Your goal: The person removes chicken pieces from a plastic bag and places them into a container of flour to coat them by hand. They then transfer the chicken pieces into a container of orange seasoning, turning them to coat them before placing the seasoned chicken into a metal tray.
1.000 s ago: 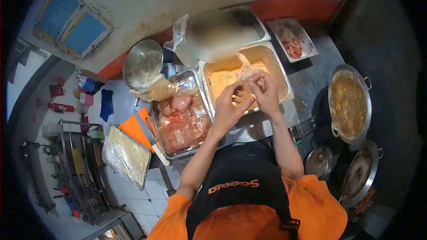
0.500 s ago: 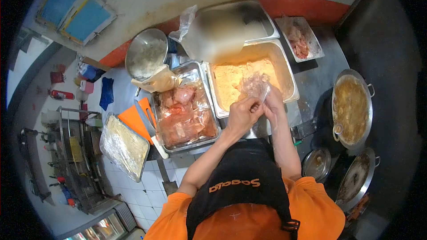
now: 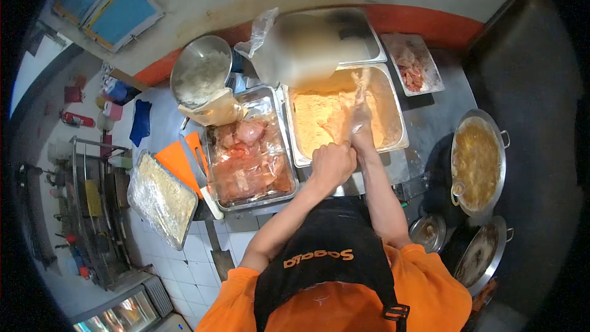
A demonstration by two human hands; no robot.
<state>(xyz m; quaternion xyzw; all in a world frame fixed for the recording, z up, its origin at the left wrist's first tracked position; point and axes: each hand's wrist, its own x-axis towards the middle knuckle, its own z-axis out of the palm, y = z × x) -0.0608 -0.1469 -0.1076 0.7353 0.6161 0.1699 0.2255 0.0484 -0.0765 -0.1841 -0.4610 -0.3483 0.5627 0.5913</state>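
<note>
My left hand point(image 3: 334, 163) is closed in a fist beside my right wrist, gripping the cuff of a clear plastic glove. The glove point(image 3: 360, 109) covers my right hand point(image 3: 359, 124), which stretches forward with its fingers extended over a steel pan point(image 3: 402, 124) of orange-yellow powder point(image 3: 313, 114). To the left, a steel tray point(image 3: 294, 178) holds raw pieces of meat point(image 3: 249, 166) partly under clear film. A knife point(image 3: 198, 172) lies across an orange cutting board point(image 3: 174, 163) beside that tray.
A steel bowl point(image 3: 200, 64) stands back left and a film-covered tray point(image 3: 161, 200) front left. At the back right is a small tray point(image 3: 437, 80) of meat. Two large pans, one with bubbling oil point(image 3: 478, 163), stand at the right. A blurred area hides part of the back.
My right hand has stretched forward over the powder inside the glove. My left hand has moved slightly down and left and closed into a fist at the wrist.
</note>
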